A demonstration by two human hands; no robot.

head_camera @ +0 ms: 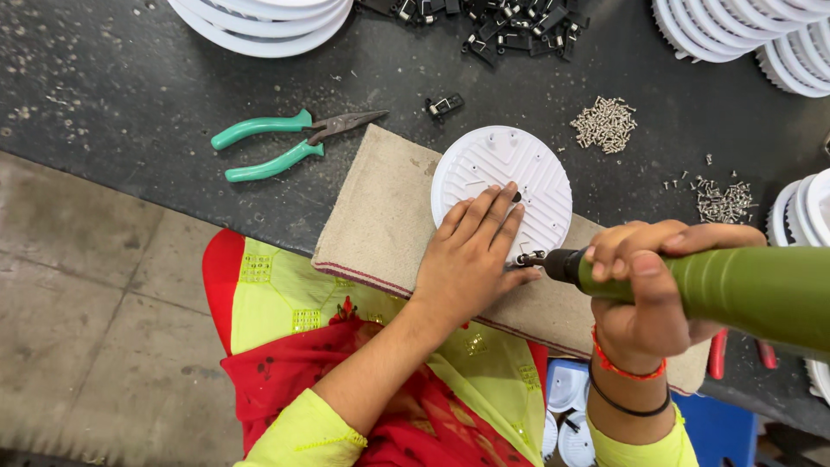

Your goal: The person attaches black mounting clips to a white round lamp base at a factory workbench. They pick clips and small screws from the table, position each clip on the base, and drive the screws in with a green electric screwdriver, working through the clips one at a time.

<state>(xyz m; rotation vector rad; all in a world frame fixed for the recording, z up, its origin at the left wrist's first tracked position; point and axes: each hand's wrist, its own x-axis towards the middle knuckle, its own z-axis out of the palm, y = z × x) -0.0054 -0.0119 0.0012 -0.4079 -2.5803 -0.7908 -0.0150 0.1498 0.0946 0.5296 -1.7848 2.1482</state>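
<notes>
The white round ribbed disc [502, 188] lies on a tan cloth pad [385, 216] at the counter's [130, 95] near edge. The left hand [471, 255], its grip open, presses flat on the disc. The right hand [644, 290] grips a green power screwdriver [735, 285] closed, its tip at the disc's near rim. Green-handled pliers [285, 143] lie left; screw piles [605, 124] and white disc stacks [259, 22] lie toward the far edge.

Bright, even overhead light w/ soft short shadows, sharp mid-frame, slight blur on the near green tool [735, 290].
</notes>
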